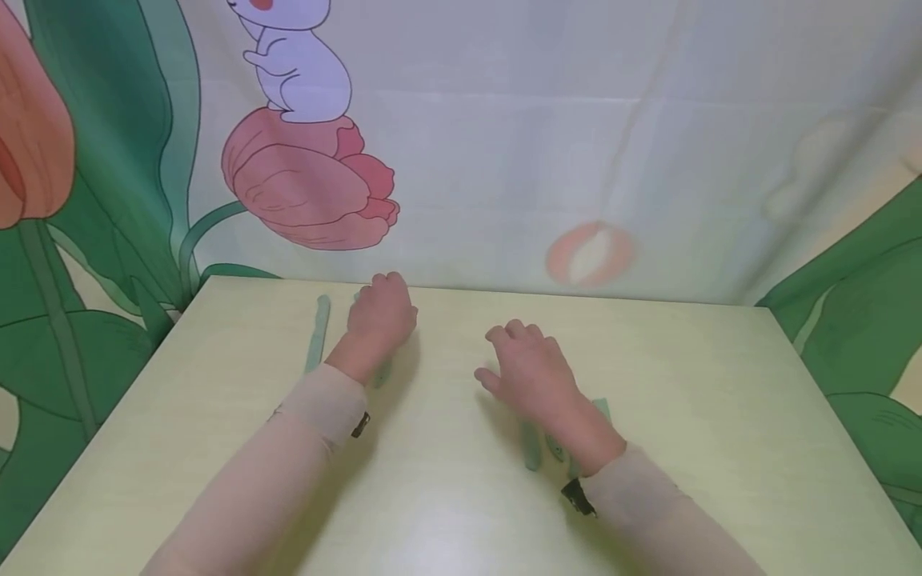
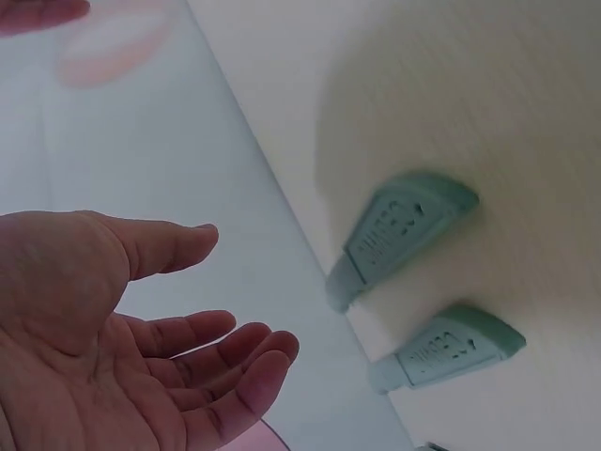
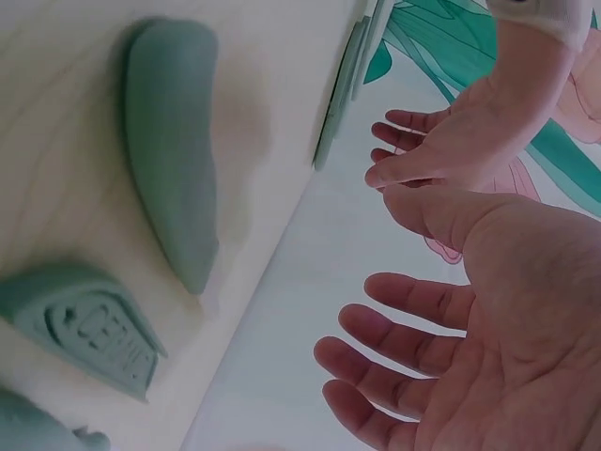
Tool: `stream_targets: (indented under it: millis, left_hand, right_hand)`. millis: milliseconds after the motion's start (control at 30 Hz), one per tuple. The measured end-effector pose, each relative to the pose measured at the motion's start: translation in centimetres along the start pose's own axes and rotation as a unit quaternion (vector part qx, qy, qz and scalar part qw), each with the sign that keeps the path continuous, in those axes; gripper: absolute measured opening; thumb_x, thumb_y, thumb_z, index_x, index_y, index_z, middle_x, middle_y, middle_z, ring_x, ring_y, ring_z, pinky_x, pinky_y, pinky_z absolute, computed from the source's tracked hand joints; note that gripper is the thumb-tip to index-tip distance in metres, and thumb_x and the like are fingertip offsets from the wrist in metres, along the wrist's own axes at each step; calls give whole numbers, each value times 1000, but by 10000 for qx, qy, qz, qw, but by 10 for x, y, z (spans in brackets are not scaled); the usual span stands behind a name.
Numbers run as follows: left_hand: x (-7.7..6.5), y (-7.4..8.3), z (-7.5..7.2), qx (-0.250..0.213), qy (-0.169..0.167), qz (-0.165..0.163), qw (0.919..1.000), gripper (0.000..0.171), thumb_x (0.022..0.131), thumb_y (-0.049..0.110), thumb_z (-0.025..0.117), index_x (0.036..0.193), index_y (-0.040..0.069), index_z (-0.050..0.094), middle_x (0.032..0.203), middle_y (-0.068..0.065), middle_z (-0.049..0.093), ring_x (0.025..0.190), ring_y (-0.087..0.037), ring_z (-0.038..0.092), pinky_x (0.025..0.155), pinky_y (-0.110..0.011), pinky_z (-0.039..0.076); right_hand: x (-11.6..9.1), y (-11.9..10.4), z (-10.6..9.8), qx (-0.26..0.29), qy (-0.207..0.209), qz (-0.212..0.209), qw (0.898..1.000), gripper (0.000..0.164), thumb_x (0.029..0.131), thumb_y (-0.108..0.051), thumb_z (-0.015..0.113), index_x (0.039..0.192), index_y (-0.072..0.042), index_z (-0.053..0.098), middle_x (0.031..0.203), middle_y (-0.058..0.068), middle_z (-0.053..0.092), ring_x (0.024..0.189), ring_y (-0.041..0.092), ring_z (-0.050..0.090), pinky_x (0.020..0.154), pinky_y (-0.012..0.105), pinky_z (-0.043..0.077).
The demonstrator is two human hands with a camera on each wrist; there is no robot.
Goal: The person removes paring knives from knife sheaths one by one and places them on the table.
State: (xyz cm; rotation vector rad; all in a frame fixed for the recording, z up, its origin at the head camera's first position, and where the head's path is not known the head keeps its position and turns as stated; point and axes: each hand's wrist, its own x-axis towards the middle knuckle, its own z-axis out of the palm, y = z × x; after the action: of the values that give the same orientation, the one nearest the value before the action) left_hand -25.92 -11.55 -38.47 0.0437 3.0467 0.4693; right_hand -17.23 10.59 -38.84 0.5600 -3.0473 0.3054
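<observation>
You're hovering left hand and right hand over table, fingers loosely spread, gripping nothing. Green pieces lying beside and under left hand, other pieces under right wrist, seemingly grouped for each hand's reach.

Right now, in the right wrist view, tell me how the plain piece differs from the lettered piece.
The plain piece shows a smooth face; the lettered piece bears lettering. The plain piece has a rounded end; the lettered piece shows a sharp corner. Both are green and lie on the table.
</observation>
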Motion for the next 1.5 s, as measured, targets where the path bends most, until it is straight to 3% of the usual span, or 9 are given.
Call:
stream_targets:
  millis: [367,667,1067,1300,1500]
  left_hand:
    - [35,-15,7,-195,-424,-242,9986,27,104,8,48,121,-11,59,113,-25,58,92,-35,59,87,-52,57]
    - [49,-17,14,-71,-545,-242,9982,27,101,3,43,113,-9,64,113,-25,65,95,-33,60,93,-51,56]
    - [57,-13,17,-123,-647,-405,9970,32,102,4,41,122,-11,62,122,-26,64,99,-33,60,100,-51,53]
    - [52,-10,17,-423,-663,-550,9954,20,99,3,46,105,-7,63,105,-20,60,93,-31,56,88,-42,53]
    - [48,-9,16,-486,-666,-570,9950,16,96,0,46,86,-1,59,94,-16,58,85,-29,55,75,-37,49]
  right_hand:
    - [11,-12,8,-37,-173,-56,9998,49,101,-38,73,139,-8,64,128,10,64,115,35,59,93,49,51]
    - [20,-24,14,-68,-379,-72,9992,47,100,-38,73,137,-9,65,125,9,64,109,32,58,91,46,50]
    - [29,-31,15,-111,-464,-97,9988,47,101,-39,72,137,-9,65,126,9,64,108,31,59,91,46,50]
    - [42,-36,22,-122,-607,-45,9981,47,101,-42,71,133,-8,66,123,9,66,109,32,62,94,48,52]
    - [54,-46,31,0,-892,42,9960,39,99,-46,73,107,-9,66,95,5,62,83,25,62,78,43,54]
